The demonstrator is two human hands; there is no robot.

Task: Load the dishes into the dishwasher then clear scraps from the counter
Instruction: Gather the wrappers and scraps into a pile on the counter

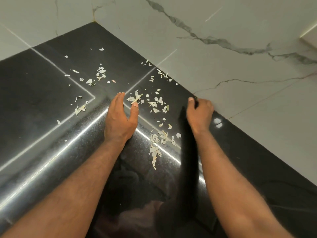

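Pale, papery peel scraps lie scattered over a glossy black counter. One denser patch of scraps sits between my forearms, and another patch lies farther back on the left. My left hand stands on its edge on the counter with fingers straight and thumb spread, just left of a stemmed scrap. My right hand is by the wall, its fingers curled round the top of a blurred black bag. The bag hangs down along my right forearm.
The counter forms an inside corner, closed in by a white marble wall at the back and on the right. Bright strip-light reflections cross the black surface. No dishes or dishwasher are in view.
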